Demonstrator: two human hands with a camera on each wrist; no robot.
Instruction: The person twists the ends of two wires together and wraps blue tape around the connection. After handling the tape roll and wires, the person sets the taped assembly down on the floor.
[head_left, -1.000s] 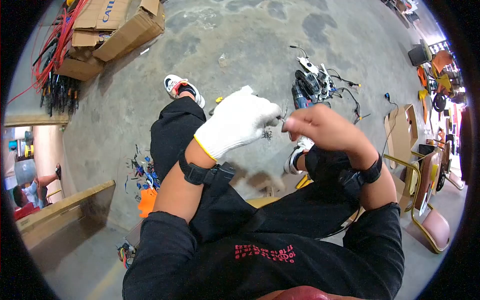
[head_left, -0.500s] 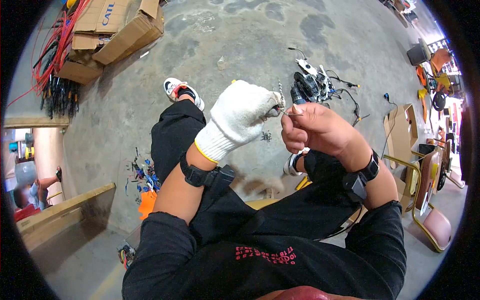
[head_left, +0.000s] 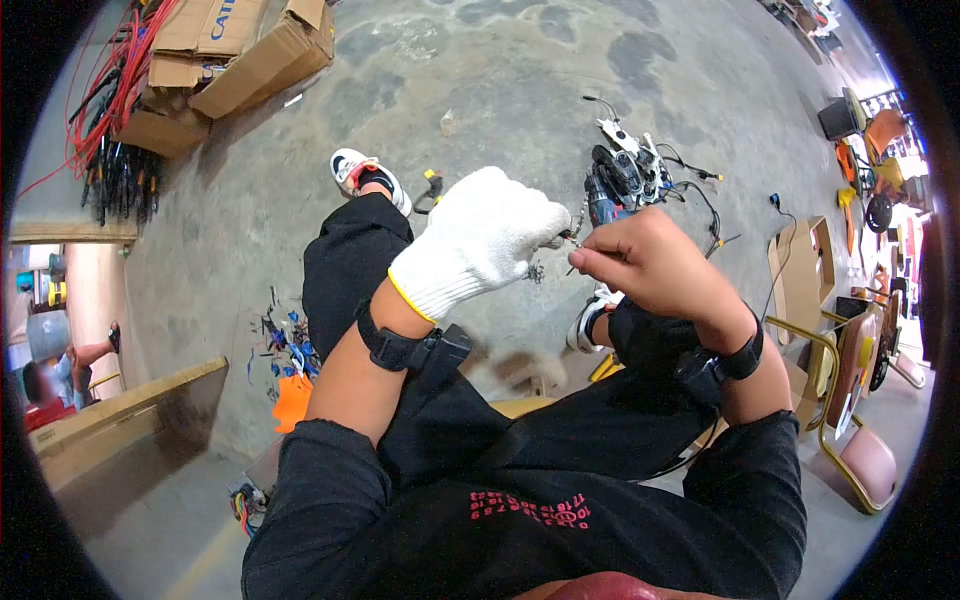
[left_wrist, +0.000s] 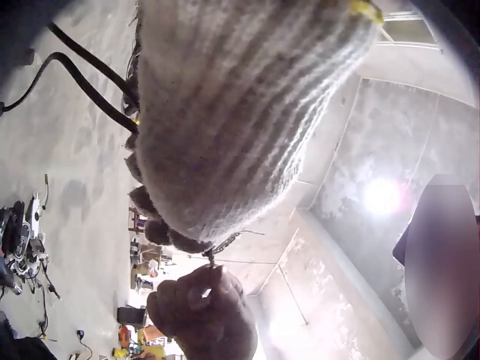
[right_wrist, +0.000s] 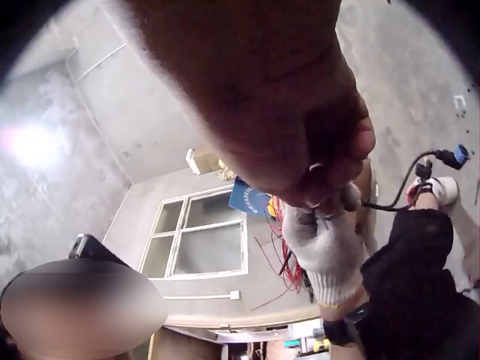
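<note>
So, readable stuff: the cardboard box (head_left: 180, 70) way out past my left hand (head_left: 480, 240) says "CAT" in blue, plus maybe an L. My black shirt (head_left: 520, 545), on my side of both hands, has pink number rows; I can make out 10, 17 and 18. Blue sign (right_wrist: 247, 199) beyond my right hand (head_left: 655, 260): white lettering, too blurry.

Thin twisted wire (left_wrist: 225, 244) between left grip (head_left: 483, 240) and right grip (head_left: 648, 262); black cable (right_wrist: 403, 189), curved, blue-ended.
</note>
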